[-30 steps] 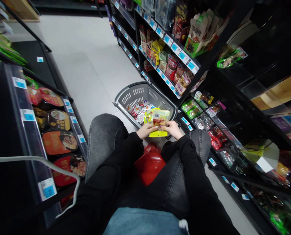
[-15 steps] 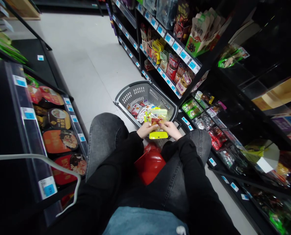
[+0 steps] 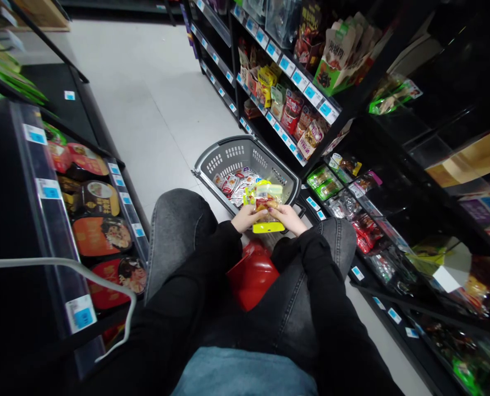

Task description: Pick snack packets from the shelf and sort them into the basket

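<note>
Between my two hands is a yellow and clear snack packet [image 3: 268, 226], held at the near rim of the basket. My left hand [image 3: 245, 218] grips its left side and my right hand [image 3: 288, 219] its right side, with the thumbs close together on top. The grey plastic shopping basket [image 3: 240, 152] stands on the floor before my knees. Inside it lie several small white and red packets [image 3: 233, 182]. More yellow packaging [image 3: 253, 190] shows just beyond my fingers; whether it belongs to the held packet I cannot tell.
A red stool [image 3: 253, 278] is between my legs. On the left a shelf holds bowl-shaped food tubs [image 3: 100, 236]. To the right, black shelves carry bagged snacks [image 3: 292, 113] and more packets [image 3: 366, 234]. A white cable [image 3: 75, 265] crosses at lower left. Pale floor [image 3: 146, 99] stretches ahead.
The packet has tilted slightly in my hands, so its face looks different and a reddish patch no longer shows the same way. Both hands stay in nearly the same place.
</note>
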A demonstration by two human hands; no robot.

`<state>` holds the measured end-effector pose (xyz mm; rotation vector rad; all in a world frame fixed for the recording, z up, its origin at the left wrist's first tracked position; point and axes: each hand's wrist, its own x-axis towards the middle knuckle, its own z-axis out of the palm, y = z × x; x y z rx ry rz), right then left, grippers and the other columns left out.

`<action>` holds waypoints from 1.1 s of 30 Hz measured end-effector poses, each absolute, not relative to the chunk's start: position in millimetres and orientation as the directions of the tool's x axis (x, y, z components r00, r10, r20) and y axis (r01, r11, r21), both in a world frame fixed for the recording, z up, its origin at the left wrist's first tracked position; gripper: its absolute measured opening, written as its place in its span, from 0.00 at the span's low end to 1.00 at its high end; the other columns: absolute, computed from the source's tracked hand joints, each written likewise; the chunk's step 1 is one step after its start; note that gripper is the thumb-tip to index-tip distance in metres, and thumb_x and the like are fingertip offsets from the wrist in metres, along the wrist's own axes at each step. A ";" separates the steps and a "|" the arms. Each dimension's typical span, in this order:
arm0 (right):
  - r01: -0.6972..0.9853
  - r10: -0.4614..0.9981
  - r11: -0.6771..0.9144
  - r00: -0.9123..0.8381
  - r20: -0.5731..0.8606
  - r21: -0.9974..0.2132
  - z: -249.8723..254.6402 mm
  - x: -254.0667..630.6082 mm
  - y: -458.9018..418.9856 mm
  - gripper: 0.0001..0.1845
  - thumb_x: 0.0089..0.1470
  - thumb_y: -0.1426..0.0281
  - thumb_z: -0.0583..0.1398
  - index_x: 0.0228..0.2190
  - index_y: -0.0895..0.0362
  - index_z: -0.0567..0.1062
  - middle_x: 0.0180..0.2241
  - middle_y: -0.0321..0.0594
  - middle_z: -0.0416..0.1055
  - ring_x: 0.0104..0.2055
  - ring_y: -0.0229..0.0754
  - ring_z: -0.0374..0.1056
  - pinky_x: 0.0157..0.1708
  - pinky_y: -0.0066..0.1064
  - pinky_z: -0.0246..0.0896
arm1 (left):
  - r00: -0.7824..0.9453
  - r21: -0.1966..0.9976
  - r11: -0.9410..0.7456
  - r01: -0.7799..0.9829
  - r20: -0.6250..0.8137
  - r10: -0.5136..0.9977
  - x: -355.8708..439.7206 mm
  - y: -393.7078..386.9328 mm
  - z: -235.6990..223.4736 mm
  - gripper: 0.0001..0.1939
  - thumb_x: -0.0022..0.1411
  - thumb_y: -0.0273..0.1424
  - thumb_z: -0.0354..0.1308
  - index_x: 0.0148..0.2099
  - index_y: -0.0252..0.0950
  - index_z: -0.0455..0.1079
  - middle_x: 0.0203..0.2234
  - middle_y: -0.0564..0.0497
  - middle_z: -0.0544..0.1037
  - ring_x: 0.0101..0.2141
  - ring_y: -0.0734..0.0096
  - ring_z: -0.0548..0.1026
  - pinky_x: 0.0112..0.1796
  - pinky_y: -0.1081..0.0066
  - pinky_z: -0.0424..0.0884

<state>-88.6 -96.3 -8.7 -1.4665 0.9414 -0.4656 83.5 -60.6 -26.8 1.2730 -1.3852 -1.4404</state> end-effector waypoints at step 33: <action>-0.214 -0.814 -0.008 0.569 -0.118 -0.977 -8.1 -87.8 -99.5 0.28 0.45 0.49 0.60 0.34 0.61 0.77 0.36 0.42 0.73 0.41 0.43 0.67 0.41 0.30 0.61 | -0.192 0.990 -0.106 -0.093 -0.123 -0.974 80.9 -62.8 -17.5 0.21 0.49 0.47 0.57 0.26 0.31 0.67 0.16 0.55 0.67 0.20 0.77 0.63 0.25 0.74 0.61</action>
